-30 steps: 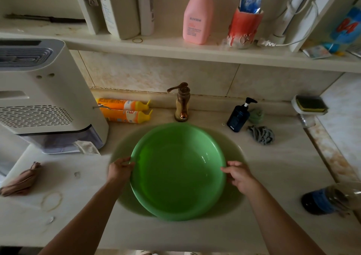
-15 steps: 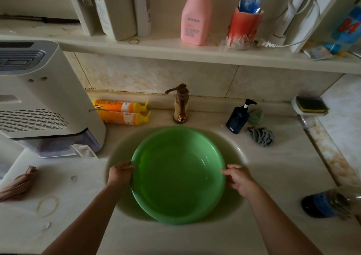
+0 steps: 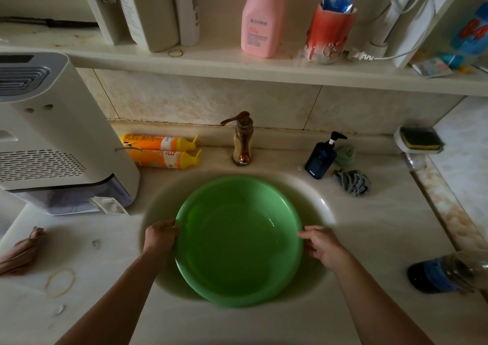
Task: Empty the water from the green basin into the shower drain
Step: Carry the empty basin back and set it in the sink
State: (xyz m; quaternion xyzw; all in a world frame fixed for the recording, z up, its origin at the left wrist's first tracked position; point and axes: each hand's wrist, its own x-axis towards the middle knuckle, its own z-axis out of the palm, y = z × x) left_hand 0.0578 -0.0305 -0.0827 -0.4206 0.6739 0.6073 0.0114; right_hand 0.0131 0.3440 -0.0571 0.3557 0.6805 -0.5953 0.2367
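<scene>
Two-handed rim grip on basin (image 3: 239,241).
Left hand (image 3: 161,235) and right hand (image 3: 320,243) clasp opposite rims; uneven lifting could slosh water out between them.

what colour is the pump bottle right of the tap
Dark navy blue plastic pump bottle with a black pump head, seen in the head view.

Change noted: the green basin (image 3: 239,241) sat slightly nearer to us within the sink (image 3: 320,207) than a second before. We shifted the left hand (image 3: 160,236) and right hand (image 3: 320,243) nearer with it, both gripping its rim.
</scene>
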